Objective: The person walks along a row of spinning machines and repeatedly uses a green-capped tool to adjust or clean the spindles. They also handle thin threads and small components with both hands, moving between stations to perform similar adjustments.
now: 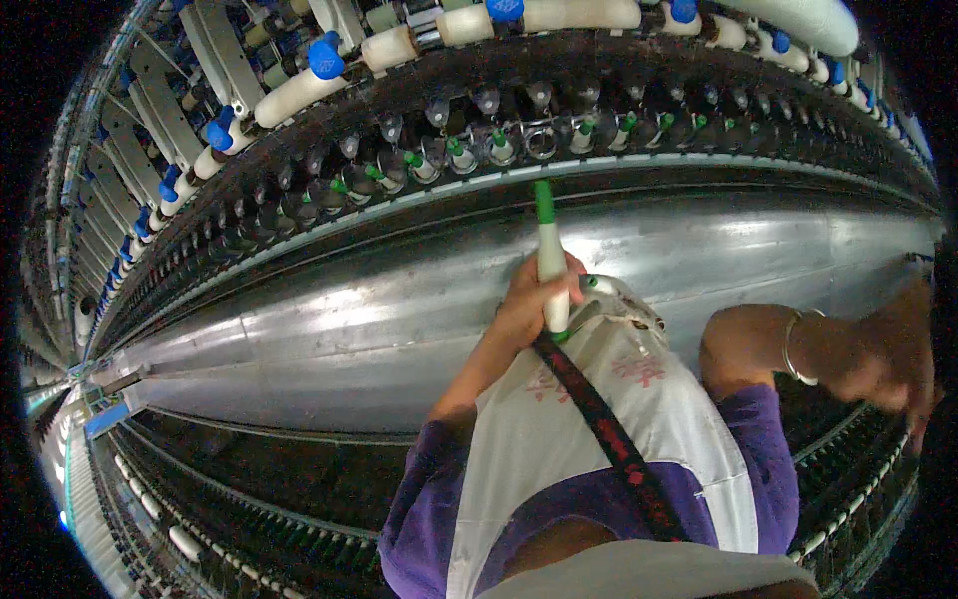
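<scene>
My left hand (525, 302) is closed around a spinning bobbin (550, 262), a green tube wound with white yarn, held nearly upright in front of my apron. Its green tip points toward the machine. Beside that hand, another white bobbin (602, 286) with a green end pokes out of the bunched top of my white apron (639, 419). Off to the right, my right hand (898, 354) is stretched away from my body near the picture's rim. It is dark and smeared, so its fingers cannot be made out.
A long spinning frame curves ahead, with a row of green-tipped bobbins (460, 153) on spindles. Above them run white rollers (299, 100) with blue caps (325, 56). A shiny metal panel (399, 299) lies between me and the spindles. Behind me is another machine row (299, 534).
</scene>
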Available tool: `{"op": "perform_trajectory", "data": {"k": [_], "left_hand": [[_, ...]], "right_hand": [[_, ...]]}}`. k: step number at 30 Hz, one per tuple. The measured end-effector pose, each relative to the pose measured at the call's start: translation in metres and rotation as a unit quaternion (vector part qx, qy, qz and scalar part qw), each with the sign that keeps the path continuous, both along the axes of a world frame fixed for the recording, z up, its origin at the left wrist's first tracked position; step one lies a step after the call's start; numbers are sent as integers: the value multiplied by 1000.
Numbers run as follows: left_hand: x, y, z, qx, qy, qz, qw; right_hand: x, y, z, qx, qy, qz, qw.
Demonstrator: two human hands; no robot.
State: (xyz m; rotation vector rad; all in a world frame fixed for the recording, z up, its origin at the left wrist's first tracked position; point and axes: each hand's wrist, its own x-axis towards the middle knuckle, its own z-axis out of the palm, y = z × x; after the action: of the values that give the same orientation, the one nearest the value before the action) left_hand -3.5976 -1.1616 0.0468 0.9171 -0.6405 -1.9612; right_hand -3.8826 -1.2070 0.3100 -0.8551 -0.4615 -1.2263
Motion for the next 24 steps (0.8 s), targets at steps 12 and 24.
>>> {"op": "perform_trajectory", "data": {"k": [12, 24], "left_hand": [[-4, -5, -8, -22, -54, -44, 997], [4, 8, -11, -3, -49, -32, 998]], "right_hand": [[84, -75, -153, -115, 443, -758, 465], [125, -143, -150, -213, 405, -791, 406]]}}
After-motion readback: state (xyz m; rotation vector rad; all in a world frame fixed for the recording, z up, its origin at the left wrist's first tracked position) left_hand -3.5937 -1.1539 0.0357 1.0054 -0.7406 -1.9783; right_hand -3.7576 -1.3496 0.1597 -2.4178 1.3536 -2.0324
